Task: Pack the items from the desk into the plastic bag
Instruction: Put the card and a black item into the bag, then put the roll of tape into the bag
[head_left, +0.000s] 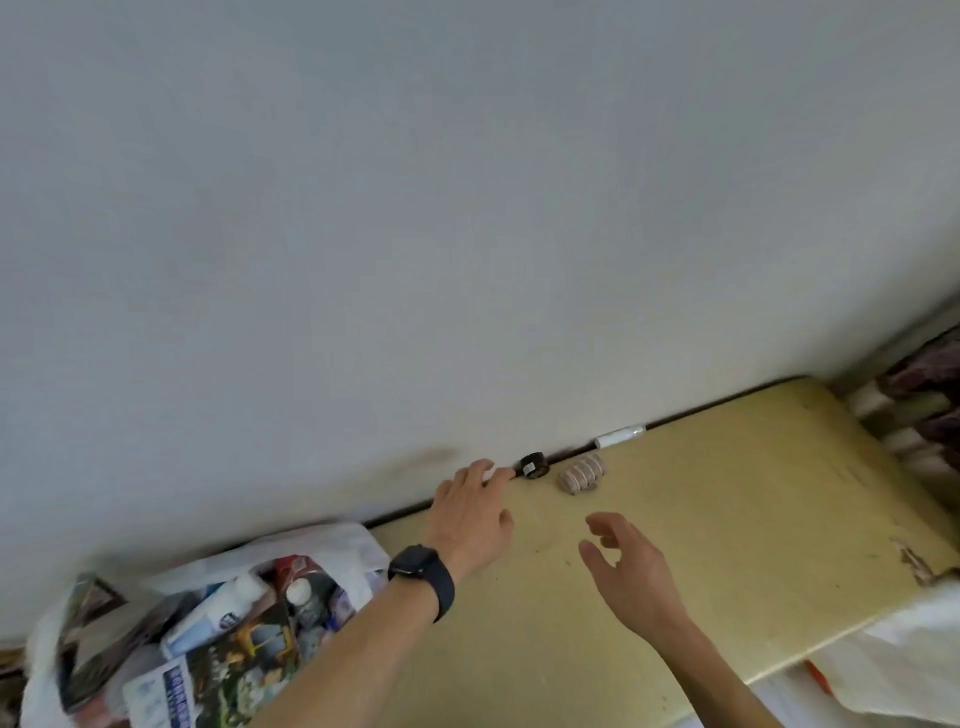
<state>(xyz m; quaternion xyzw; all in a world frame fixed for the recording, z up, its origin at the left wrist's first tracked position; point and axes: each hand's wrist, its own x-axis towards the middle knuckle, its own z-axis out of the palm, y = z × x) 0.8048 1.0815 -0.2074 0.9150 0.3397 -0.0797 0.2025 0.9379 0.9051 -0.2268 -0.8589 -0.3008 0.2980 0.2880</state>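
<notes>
A white plastic bag lies open at the desk's left end, filled with bottles, packets and printed boxes. Against the wall sit a small black roll, a stack of beige discs and a white tube. My left hand, with a dark watch on the wrist, reaches toward the wall; its fingertips touch something small and white just left of the black roll. Whether it grips that thing I cannot tell. My right hand hovers over the desk in front of the discs, fingers spread, holding nothing.
The yellowish desk runs along a white wall. Patterned fabric lies past the desk's far right end. White cloth or plastic hangs below its right front corner.
</notes>
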